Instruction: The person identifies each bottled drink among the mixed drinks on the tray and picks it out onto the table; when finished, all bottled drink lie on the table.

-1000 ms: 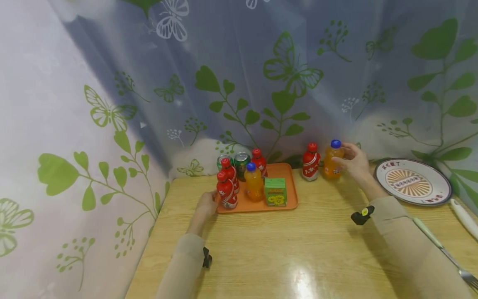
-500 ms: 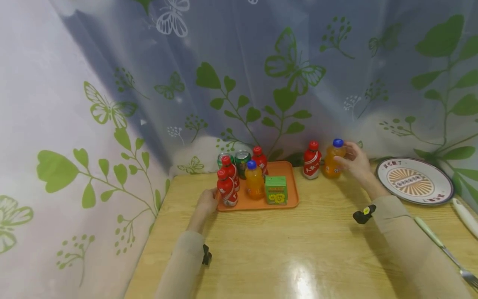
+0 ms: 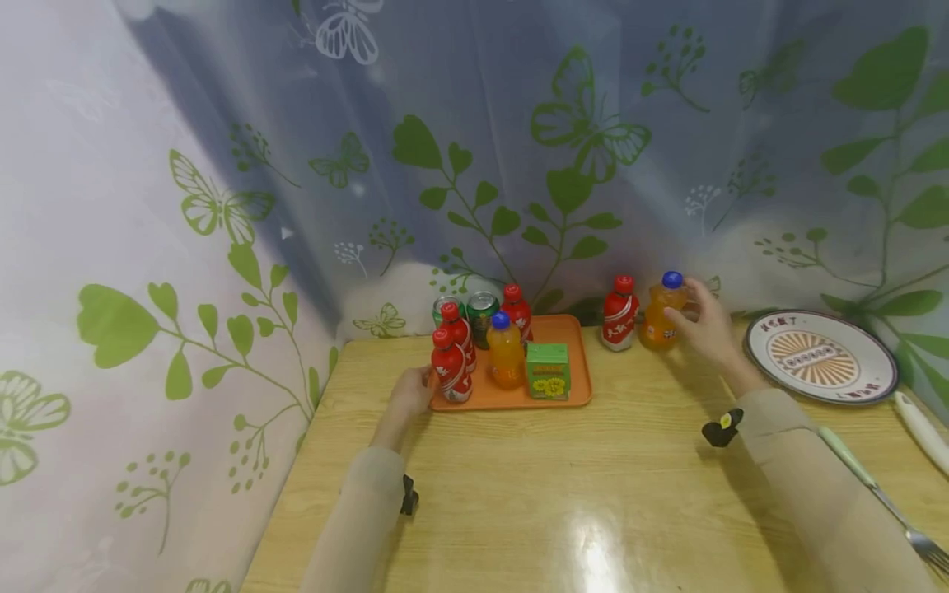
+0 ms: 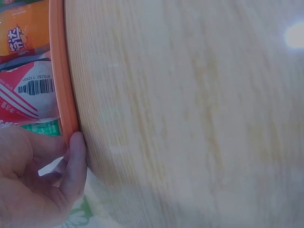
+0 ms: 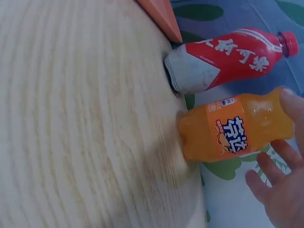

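Note:
My left hand [image 3: 409, 394] pinches the left rim of an orange tray [image 3: 569, 350] between thumb and fingers; the left wrist view shows the fingertips [image 4: 77, 142] on that rim. Three red cola bottles [image 3: 451, 371], an orange soda bottle [image 3: 507, 358] with a blue cap, a green drink carton [image 3: 548, 372] and two green cans [image 3: 482, 317] stand on the tray. To the right, my right hand [image 3: 708, 325] holds another orange soda bottle [image 5: 218, 128] near its top, thumb on one side, fingers on the other. This bottle is upright beside a separate red cola bottle [image 5: 228, 59].
A patterned plate [image 3: 821, 358] lies on the wooden table [image 3: 519, 486] right of my right hand. Nearby are a fork [image 3: 867, 486] with a green handle and a white-handled utensil [image 3: 919, 428], cut off by the frame. A printed curtain [image 3: 474, 165] hangs close behind the bottles.
The head view shifts slightly, so the tray and bottles sit a little higher in the frame. Both hands keep their holds on the tray rim and the orange soda bottle.

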A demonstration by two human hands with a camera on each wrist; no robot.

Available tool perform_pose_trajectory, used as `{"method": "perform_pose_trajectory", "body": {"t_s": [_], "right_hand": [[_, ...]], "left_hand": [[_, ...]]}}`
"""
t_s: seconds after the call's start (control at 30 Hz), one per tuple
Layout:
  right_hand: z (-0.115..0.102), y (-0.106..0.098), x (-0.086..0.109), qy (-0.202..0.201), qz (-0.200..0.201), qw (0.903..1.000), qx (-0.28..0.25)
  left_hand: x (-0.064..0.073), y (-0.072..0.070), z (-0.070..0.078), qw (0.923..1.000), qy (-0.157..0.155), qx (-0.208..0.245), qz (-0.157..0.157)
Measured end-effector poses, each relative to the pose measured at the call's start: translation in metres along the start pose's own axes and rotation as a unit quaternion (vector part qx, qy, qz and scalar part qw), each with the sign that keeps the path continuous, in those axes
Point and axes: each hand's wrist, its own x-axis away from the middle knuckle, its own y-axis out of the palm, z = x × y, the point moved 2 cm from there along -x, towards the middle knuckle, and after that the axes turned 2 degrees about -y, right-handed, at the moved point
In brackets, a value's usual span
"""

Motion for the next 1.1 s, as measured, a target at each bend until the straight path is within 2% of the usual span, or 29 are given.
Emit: {"method": "perform_pose_trajectory", "body": {"t_s": [0.1,0.23,0.33,0.43,0.5,0.67,0.83,1.1], "right_hand": [[-0.005,0.001,0.003,-0.001,0.027,0.9996,0.003],[-0.024,0.003,0.007,-0.019,0.098,0.9950,0.011],[-0.044,0.008,0.008,-0.061,0.143,0.9874,0.028],[-0.064,0.019,0.009,-0.114,0.158,0.9796,0.050],[-0.077,0.028,0.010,-0.142,0.146,0.9771,0.060],[-0.107,0.057,0.014,-0.157,0.075,0.9782,0.113],[-0.133,0.089,0.016,-0.177,0.015,0.9674,0.181],[-0.150,0.128,0.017,-0.163,-0.034,0.9590,0.229]], "left_hand": [[0.001,0.002,0.000,1.0000,-0.002,-0.002,-0.003],[0.002,0.003,0.000,0.9997,-0.011,0.016,-0.013],[0.003,0.003,0.000,0.9994,-0.015,0.027,-0.017],[0.004,0.002,0.000,0.9989,-0.022,0.037,-0.019],[0.004,0.001,0.000,0.9987,-0.027,0.039,-0.020],[0.003,-0.001,0.000,0.9980,-0.035,0.049,-0.022],[0.003,-0.002,0.001,0.9979,-0.035,0.049,-0.021],[0.002,0.000,0.001,0.9987,-0.028,0.038,-0.017]]}}
